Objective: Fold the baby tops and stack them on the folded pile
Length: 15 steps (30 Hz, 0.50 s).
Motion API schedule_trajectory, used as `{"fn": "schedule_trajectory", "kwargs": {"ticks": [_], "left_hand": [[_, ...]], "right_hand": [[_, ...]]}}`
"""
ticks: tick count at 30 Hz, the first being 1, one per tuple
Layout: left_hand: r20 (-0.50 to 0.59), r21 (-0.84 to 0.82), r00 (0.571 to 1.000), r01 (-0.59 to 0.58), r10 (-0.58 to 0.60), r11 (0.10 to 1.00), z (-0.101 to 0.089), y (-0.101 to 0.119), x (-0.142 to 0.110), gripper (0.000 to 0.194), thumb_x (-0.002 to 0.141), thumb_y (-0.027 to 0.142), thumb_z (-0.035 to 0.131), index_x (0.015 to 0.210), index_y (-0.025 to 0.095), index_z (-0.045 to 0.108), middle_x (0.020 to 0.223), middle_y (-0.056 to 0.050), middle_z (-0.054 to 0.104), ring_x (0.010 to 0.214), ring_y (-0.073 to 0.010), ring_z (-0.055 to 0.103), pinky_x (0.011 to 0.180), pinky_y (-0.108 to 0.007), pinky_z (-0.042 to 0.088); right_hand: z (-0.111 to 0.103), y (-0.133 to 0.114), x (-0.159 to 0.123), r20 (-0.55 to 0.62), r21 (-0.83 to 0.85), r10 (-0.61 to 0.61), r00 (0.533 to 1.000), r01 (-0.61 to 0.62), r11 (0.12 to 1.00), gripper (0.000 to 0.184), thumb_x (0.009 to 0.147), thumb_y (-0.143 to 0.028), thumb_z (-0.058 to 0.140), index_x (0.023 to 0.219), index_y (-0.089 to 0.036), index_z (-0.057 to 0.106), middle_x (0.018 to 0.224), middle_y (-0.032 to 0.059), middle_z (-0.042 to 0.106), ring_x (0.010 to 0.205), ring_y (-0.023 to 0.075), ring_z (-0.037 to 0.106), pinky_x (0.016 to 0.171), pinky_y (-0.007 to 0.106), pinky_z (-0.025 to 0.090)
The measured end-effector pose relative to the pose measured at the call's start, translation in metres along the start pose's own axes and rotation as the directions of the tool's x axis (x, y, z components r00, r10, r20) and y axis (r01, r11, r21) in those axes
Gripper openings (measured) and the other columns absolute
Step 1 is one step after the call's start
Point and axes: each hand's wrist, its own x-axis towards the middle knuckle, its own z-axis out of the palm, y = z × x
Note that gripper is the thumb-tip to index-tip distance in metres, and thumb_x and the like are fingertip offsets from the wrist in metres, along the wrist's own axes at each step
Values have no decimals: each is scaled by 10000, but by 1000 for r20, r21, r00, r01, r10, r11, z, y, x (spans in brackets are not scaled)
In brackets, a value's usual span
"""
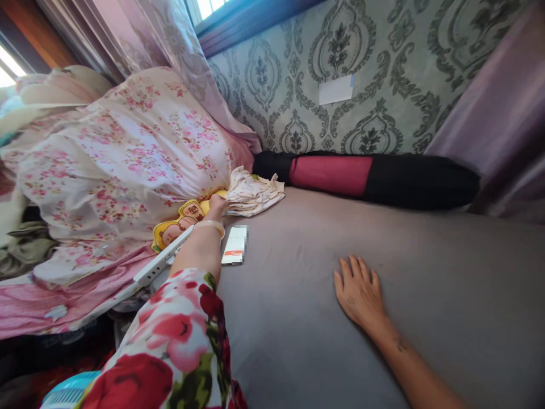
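Note:
My left arm, in a red floral sleeve with a pale bangle at the wrist, stretches far forward. My left hand (218, 204) is closed at the near left edge of a crumpled cream patterned cloth (253, 194); its fingertips are partly hidden. Just beside that hand lies a yellow cartoon cushion (191, 211). A phone (235, 245) with a lit screen rests on the grey bed sheet (298, 301), right of my left wrist. My right hand (360, 287) is pressed flat on the sheet, fingers spread, holding nothing.
A long black and dark pink bolster-like roll (330, 173) lies along the patterned wall. Floral bedding (128, 153) is heaped at left, with a white slotted rail (164, 258) before it. Pink curtains (494, 113) hang at the right. A blue plastic item (70, 389) shows bottom left.

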Motion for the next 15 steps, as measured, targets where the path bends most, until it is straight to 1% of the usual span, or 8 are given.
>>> {"fn": "schedule_trajectory", "kwargs": {"ticks": [4,7,9,10,11,13,15], "left_hand": [[57,32,998,18,-20,999,-11,1,0,148,571,134,690,712,129,648,704,-84,677,833,-274,655,749,-338,486],[107,28,994,-21,18,999,-23,5,-2,137,533,153,721,599,154,601,580,-37,607,770,-260,636,717,-319,480],[122,18,991,-56,54,998,-28,11,-3,149,543,186,727,594,163,589,557,-15,573,748,-242,617,707,-307,473],[105,0,991,-82,81,997,-30,16,-4,143,565,207,716,617,164,591,569,-9,567,745,-231,606,708,-303,470],[67,-32,991,-112,114,993,-30,22,-5,132,598,227,694,651,163,592,592,-4,565,746,-219,592,712,-301,467],[-48,-141,983,-183,178,973,-26,36,-8,111,671,246,628,723,162,579,646,5,555,747,-192,561,724,-297,462],[-152,-287,967,-241,204,927,-18,52,-12,81,716,233,573,756,167,550,674,13,529,735,-167,531,736,-289,457]], "right_hand": [[-4,-1,0,-1,28,2,1000,-2,1000,531,969,-326,283,1382,-72,500,1477,206,412,1381,348,330,1113,537,221],[-7,-2,-1,-4,14,-6,1000,7,1000,535,971,-324,274,1379,-66,505,1471,209,419,1375,356,336,1101,547,238],[-7,-3,-1,-8,-2,-8,1000,8,1000,537,974,-324,265,1379,-66,506,1473,206,417,1374,358,336,1097,552,241],[-8,-3,-1,-7,-7,-7,1000,7,1000,538,975,-324,264,1381,-66,504,1474,204,417,1374,358,335,1096,552,241],[-8,-3,-1,-5,-10,-5,1000,5,1000,537,975,-323,266,1383,-66,502,1474,204,417,1373,358,337,1096,553,241],[-8,-4,-1,4,-9,-3,1000,3,1000,533,975,-321,273,1388,-70,498,1474,200,419,1371,355,340,1096,550,240],[-8,-4,-1,10,-4,2,1000,-2,1000,528,977,-322,280,1391,-75,496,1475,194,419,1370,350,343,1098,545,238]]}}
